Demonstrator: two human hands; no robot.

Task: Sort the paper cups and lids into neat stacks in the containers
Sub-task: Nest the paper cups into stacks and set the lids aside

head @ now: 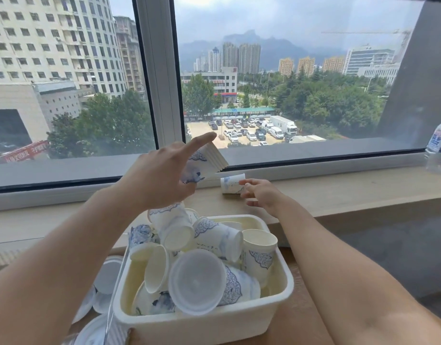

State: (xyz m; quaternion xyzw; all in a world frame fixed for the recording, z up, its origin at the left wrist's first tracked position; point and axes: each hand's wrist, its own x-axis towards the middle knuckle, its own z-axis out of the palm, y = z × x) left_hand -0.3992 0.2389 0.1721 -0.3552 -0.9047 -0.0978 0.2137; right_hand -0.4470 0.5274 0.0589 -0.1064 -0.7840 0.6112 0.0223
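A nested stack of white paper cups with blue ornamental print (204, 161) is held tilted in the left hand (159, 175), the grip closed around its lower part while the index finger is extended along the upper side. The right hand (260, 192) is reached toward a single white paper cup with blue print (230, 184), which lies on its side on the pale wooden window sill (338, 188); the fingertips are at the cup's wall, the grip is narrow, and whether the cup is already pinched cannot be told. Below the hands, a cream rectangular plastic tub (276, 302) is seen on the wooden worktop (304, 319); it is filled with loose cups of the same pattern (219, 236), lying at varied angles and not nested, and one translucent round plastic lid (197, 281) rests across them. To the left of the tub, further translucent lids (107, 275) are lying, some overlapped, inside what appears to be a second, clear container whose edge alone is visible. The task is judged to be at an early-to-middle stage: one stack is being built in hand, while most cups remain unsorted and the lids are not yet set in a tidy pile. A clear plastic water bottle (439, 148) stands at the far right of the sill.
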